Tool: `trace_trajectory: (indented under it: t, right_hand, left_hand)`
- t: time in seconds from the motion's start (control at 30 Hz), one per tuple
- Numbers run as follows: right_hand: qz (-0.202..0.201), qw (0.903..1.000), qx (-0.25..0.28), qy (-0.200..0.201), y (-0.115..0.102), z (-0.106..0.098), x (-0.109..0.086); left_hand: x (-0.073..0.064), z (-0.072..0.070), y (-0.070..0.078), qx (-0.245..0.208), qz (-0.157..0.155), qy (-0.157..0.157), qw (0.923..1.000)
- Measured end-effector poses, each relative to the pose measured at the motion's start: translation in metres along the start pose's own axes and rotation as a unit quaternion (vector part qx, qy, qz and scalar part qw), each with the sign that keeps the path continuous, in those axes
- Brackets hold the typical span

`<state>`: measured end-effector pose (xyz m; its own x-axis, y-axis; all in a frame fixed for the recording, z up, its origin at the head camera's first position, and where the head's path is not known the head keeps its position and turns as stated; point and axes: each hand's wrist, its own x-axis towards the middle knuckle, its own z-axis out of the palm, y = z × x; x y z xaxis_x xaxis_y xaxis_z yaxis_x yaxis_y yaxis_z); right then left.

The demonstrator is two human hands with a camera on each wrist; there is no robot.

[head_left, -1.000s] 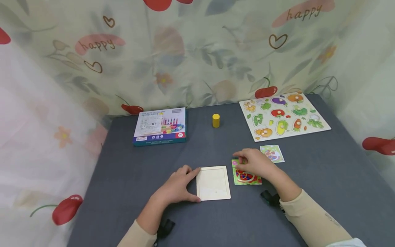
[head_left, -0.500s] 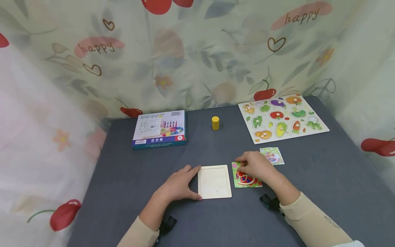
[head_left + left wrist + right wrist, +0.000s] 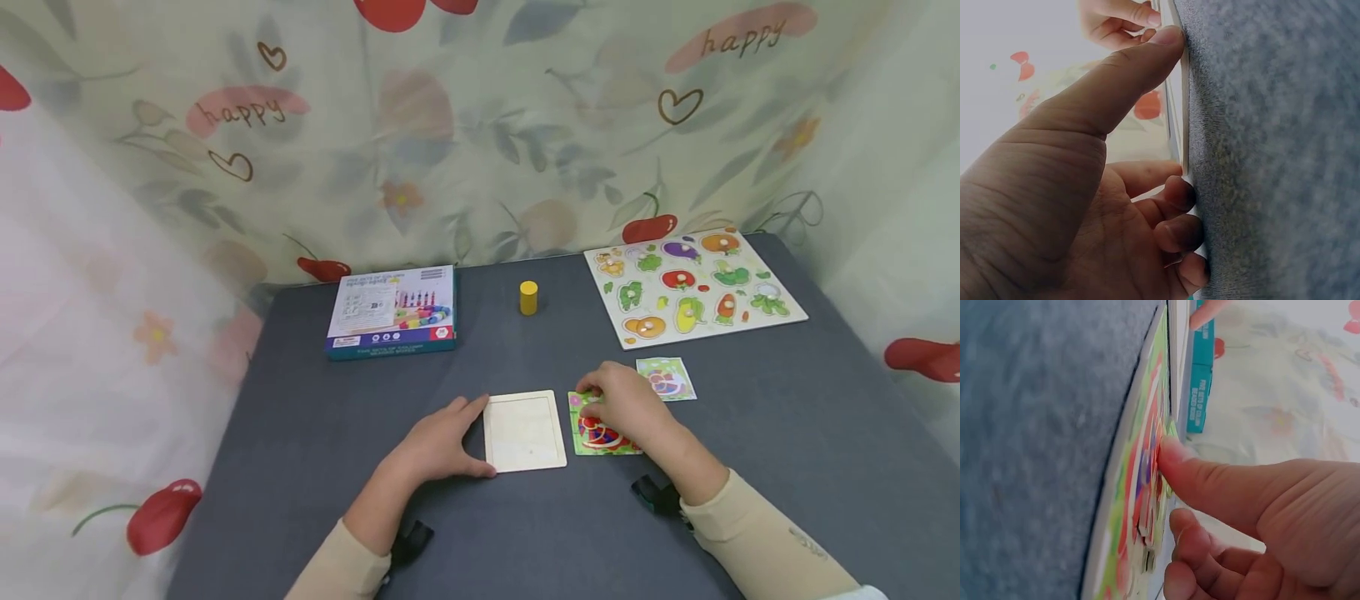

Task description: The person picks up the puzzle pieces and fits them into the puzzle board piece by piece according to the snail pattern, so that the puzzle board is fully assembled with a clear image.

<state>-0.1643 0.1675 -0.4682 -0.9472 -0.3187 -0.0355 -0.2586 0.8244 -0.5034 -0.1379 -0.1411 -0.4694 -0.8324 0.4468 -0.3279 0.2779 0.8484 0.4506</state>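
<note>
Tray point(image 3: 525, 431) against widely parted left fingers point(image 3: 1147, 177); puzzle point(image 3: 600, 439) under right fingers point(image 3: 1194, 545), grip unclear.

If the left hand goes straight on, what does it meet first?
The left hand would likely meet the pale square tray first; its fingers appear to touch the tray's left edge.

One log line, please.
left hand: touches pale square wooden tray | right hand: touches green-and-red square puzzle | yellow cylinder: upright
</note>
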Motion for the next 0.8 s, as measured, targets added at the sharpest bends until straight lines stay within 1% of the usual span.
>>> trace_trajectory:
  t: [0.1, 0.2, 0.33, 0.47, 0.67, 0.8]
  right_hand:
    - [-0.005, 0.9998, -0.016, 0.014, -0.0011, -0.0013, -0.0023]
    - [-0.011, 0.9996, -0.022, 0.018, -0.0018, -0.002, -0.0026]
    - [-0.025, 0.9992, -0.027, 0.015, -0.0019, -0.002, -0.0014]
    - [-0.035, 0.9991, -0.022, 0.012, -0.0011, -0.0021, -0.0013]
    - [-0.051, 0.9985, -0.016, 0.012, 0.0005, -0.0025, 0.0005]
    - [-0.062, 0.9979, -0.017, 0.002, 0.0005, -0.0046, -0.0004]
  left_hand:
    - [0.0015, -0.0004, 0.0019, 0.001, 0.004, 0.002, 1.0]
    - [0.003, 0.0, 0.0023, 0.002, 0.008, 0.005, 1.0]
    - [0.0038, 0.002, 0.0006, 0.002, 0.013, 0.007, 0.9999]
    - [0.0029, 0.0041, -0.0007, -0.004, 0.009, 0.004, 0.9999]
    - [0.0019, 0.0031, -0.002, -0.009, 0.006, 0.005, 0.9999]
    - [0.002, 0.0032, -0.0025, -0.003, 0.009, 0.003, 1.0]
